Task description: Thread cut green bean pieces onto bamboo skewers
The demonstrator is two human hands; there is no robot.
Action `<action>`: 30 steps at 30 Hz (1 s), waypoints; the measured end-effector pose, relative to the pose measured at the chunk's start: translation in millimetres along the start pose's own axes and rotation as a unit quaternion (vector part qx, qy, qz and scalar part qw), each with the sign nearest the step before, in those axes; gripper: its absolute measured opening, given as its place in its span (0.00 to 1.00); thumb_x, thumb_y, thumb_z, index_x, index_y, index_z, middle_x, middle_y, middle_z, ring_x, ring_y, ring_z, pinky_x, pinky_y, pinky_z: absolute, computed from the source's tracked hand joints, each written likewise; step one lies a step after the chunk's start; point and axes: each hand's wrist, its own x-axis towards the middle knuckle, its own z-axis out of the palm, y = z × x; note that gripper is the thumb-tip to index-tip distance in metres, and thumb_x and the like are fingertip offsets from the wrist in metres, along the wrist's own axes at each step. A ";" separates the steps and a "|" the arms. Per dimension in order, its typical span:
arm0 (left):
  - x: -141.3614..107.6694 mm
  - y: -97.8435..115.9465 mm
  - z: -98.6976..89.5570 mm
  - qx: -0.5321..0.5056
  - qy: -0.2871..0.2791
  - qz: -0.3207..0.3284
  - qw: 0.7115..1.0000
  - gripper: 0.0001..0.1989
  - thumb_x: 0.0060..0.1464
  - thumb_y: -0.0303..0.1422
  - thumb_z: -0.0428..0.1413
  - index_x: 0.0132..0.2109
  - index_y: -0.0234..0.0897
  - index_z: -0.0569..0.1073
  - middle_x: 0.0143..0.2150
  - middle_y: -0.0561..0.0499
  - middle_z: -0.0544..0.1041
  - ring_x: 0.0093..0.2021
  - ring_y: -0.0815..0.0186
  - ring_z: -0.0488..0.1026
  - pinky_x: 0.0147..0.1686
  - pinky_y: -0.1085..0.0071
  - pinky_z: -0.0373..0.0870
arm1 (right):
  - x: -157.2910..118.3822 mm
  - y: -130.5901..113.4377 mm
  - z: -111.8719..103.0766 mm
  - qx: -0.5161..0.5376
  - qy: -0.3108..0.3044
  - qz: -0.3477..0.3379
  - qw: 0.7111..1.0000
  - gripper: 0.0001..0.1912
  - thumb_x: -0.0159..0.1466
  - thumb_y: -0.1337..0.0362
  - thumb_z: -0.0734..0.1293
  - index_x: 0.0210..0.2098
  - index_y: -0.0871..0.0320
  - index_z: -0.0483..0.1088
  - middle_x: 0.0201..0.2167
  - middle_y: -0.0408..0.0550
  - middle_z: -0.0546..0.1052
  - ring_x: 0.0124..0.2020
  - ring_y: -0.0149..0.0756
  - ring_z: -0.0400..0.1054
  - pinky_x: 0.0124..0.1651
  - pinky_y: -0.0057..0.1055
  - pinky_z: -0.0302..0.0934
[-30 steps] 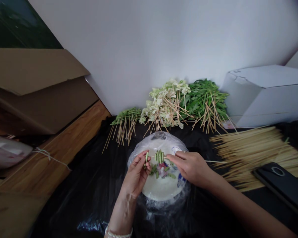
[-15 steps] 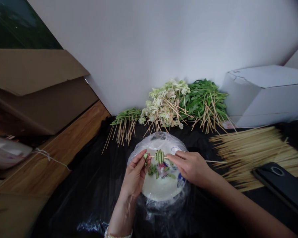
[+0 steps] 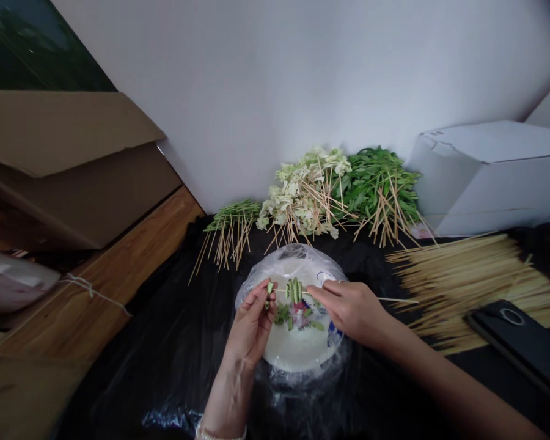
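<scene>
My right hand (image 3: 348,308) grips a thin wooden skewer (image 3: 398,300), which runs level across the bowl and sticks out behind the hand to the right. Several green vegetable slices (image 3: 294,289) are threaded side by side near its left end. At the skewer's tip, my left hand (image 3: 252,318) pinches another green piece (image 3: 269,291) between its fingers. Below both hands sits a white bowl (image 3: 297,354) wrapped in clear plastic, with some loose green pieces (image 3: 282,313) in it.
Along the wall lie skewered green stems (image 3: 234,211), pale leaves (image 3: 302,183) and dark green leaves (image 3: 382,177). Bare skewers (image 3: 476,275) and a black phone (image 3: 517,342) are at the right. A white box (image 3: 490,177) stands behind them, a cardboard box (image 3: 73,183) at the left.
The green piece in my left hand has turned and tilted slightly at the skewer's tip. Both hands have otherwise barely moved.
</scene>
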 end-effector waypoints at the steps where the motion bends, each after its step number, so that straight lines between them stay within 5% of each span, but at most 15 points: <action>1: -0.3 -0.8 0.8 0.000 0.002 -0.001 1.000 0.10 0.57 0.15 0.56 0.40 0.28 0.81 0.39 0.42 0.83 0.30 0.72 0.79 0.32 0.81 0.78 | 0.1 -0.2 -0.2 0.001 0.001 0.001 1.000 0.18 0.64 0.74 0.58 0.50 0.60 0.72 0.30 0.45 0.74 0.27 0.31 0.67 0.29 0.28 0.56; 14: -0.5 -4.4 -1.0 0.042 -0.052 0.025 0.997 0.11 0.45 0.24 0.69 0.38 0.28 0.82 0.33 0.45 0.83 0.27 0.74 0.76 0.28 0.83 0.76 | -0.2 0.1 0.4 0.004 -0.002 0.008 1.000 0.17 0.65 0.72 0.59 0.49 0.59 0.73 0.29 0.44 0.74 0.27 0.30 0.65 0.29 0.27 0.55; 30: 0.9 -8.2 -1.9 0.115 -0.042 0.054 0.991 0.19 0.32 0.34 0.75 0.34 0.30 0.83 0.30 0.48 0.82 0.25 0.76 0.72 0.27 0.82 0.72 | 0.6 -7.7 -3.5 -0.024 0.007 -0.006 1.000 0.15 0.65 0.73 0.59 0.46 0.61 0.73 0.28 0.44 0.73 0.26 0.31 0.66 0.28 0.30 0.55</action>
